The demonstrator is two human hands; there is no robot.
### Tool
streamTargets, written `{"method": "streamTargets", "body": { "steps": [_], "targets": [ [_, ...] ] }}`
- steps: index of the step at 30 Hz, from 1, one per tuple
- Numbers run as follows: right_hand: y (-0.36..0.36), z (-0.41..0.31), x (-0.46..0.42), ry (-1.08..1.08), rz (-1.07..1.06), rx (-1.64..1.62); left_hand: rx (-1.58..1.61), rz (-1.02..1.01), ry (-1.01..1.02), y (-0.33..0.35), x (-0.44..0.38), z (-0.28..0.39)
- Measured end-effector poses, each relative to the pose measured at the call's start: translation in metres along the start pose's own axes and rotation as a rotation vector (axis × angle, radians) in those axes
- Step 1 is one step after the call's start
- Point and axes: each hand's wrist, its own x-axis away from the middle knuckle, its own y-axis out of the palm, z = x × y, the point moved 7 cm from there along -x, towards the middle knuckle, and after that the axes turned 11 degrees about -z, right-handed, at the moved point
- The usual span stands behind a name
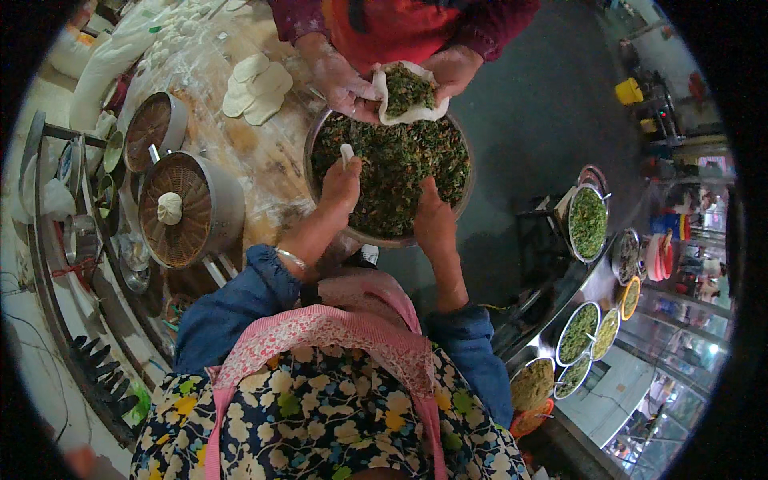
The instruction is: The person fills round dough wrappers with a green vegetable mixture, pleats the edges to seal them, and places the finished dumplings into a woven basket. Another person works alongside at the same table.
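A large metal bowl (391, 242) of chopped green filling (390, 162) stands before me. My left hand (343, 183) is at the bowl's left side, closed around a white utensil (347, 152), perhaps a spoon, whose end shows above the thumb. Over the bowl's right part is my right hand (433, 210), its thumb or a finger against the filling; whether it holds anything is hidden. Just beyond, a co-worker's two hands (345, 84) hold an open dough wrapper (420, 115) heaped with the same kind of filling.
Flat dough rounds (258, 90) overlap on the floury worktable (270, 156). Left stand two round steamers, the nearer steamer (228, 201) bearing one filled bun (170, 208). Several bowls of fillings, among them a green one (588, 222), line the right-hand counter.
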Motion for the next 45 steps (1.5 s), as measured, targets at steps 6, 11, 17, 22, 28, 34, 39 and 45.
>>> {"method": "streamTargets", "body": {
  "steps": [6, 11, 17, 22, 28, 34, 39, 45],
  "targets": [
    [0.022, -0.011, 0.006, -0.154, 0.061, -0.117, 0.215, -0.057, -0.007, 0.016, -0.007, -0.006],
    [0.022, -0.025, 0.023, -0.137, 0.079, -0.351, 0.399, -0.08, -0.128, 0.027, 0.005, -0.001],
    [0.027, -0.041, 0.04, -0.062, 0.086, -0.439, 0.691, -0.158, -0.141, 0.032, 0.01, -0.006],
    [0.032, -0.05, 0.05, 0.019, 0.072, -0.416, 0.84, -0.161, -0.091, 0.035, 0.011, -0.002],
    [0.034, -0.067, 0.066, -0.064, 0.195, -0.159, 0.887, -0.21, -0.051, 0.039, 0.006, -0.009],
    [0.049, -0.065, 0.071, -0.078, 0.089, -0.116, 0.827, -0.217, -0.091, 0.035, 0.007, -0.018],
    [0.034, -0.061, 0.074, -0.147, 0.171, -0.366, 0.868, -0.274, -0.104, 0.035, 0.01, -0.01],
    [0.005, -0.054, 0.068, -0.017, 0.105, -0.628, 0.884, -0.33, -0.111, 0.033, 0.012, -0.011]
  ]
}}
